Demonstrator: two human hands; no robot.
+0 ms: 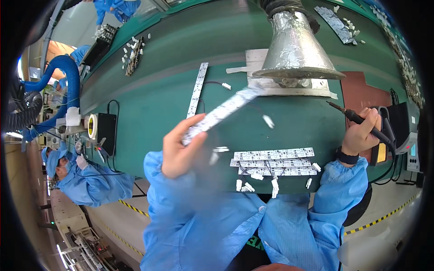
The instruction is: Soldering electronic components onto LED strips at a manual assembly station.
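My left hand (183,144) is closed on one end of a long white circuit board strip (221,111), lifted and slanting up to the right. Its far end is smeared by motion. A wire with a white connector (268,121) hangs beside it. In my right hand (361,131) is a soldering iron (353,116), gripped like a pen, its tip pointing left and away from me. Another strip (197,90) lies on the green mat just beyond my left hand. Nearer my body, several strips (273,154) lie stacked, with wires and white connectors along their near side.
A foil-covered fume hood (296,49) hangs over a white plate (257,56) at the back. The soldering station (402,131) stands at right beside a brown pad (364,90). A black box (106,133) sits at left, near a co-worker in blue (90,178). More boards (337,25) lie far right.
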